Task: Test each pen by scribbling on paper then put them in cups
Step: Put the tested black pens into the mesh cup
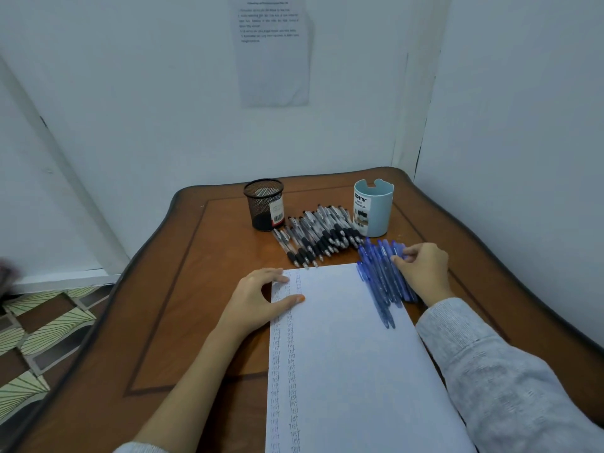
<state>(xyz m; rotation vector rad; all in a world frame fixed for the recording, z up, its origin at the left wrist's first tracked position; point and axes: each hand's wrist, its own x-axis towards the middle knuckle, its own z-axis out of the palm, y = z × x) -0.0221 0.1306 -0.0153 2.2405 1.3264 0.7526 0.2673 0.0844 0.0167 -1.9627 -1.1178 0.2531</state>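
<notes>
Blue plastic pens (382, 279) lie heaped near the right edge of the bench (196, 289), partly on the white paper sheet (343, 354), where the right hand (425, 269), fingers (399, 259) narrowly curled, pinches at them; it would do best to lift one pen clear while the flat, spread left hand (258, 295) pins the sheet.

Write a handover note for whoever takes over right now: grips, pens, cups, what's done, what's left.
Left-hand grip: open, flat on the paper, pinning its left edge.
Right-hand grip: fingertips on the blue pens; whether one is pinched is unclear.
Black pens lie heaped between the mesh cup and the blue cup.
Done: two columns of scribbles down the paper's left side.
Left: no pen shows in either cup; test both heaps and cup them.
</notes>
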